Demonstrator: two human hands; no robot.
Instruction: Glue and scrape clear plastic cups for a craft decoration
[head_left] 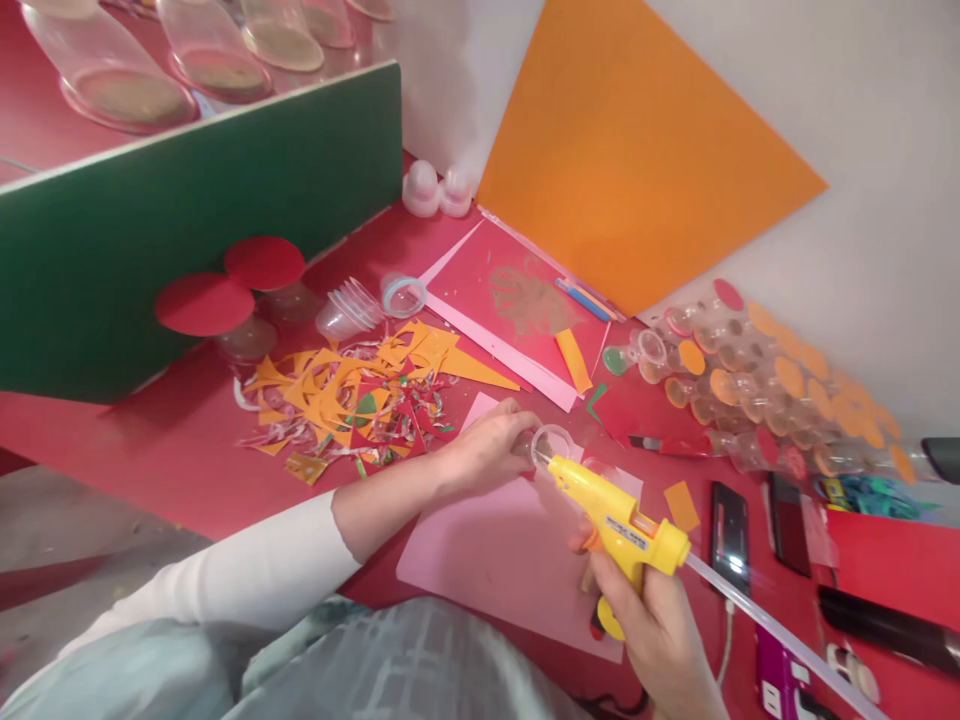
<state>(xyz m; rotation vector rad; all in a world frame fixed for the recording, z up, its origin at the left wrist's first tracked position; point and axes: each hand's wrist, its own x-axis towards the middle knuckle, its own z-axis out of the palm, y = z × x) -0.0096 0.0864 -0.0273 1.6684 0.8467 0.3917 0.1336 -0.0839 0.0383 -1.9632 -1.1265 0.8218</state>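
Observation:
My right hand [652, 610] is wrapped round the grip of a yellow hot glue gun [611, 515], with a long clear glue stick [780, 635] running out of its back end. The gun's nozzle points left, at the rim of a small clear plastic cup [553, 440]. My left hand [499, 440] has its fingers closed on that cup and holds it tilted above the pink sheet [502, 570]. Whether the nozzle touches the rim I cannot tell. Left of my left hand lies a heap of orange, red and green paper scraps [360, 385].
Cups with orange and red discs [795, 385] crowd the right side. Two phones [730, 530] lie beside the glue stick. A green board [225, 230] stands at the left, with red-topped cups [206, 305] before it. An orange sheet [630, 150] leans on the wall.

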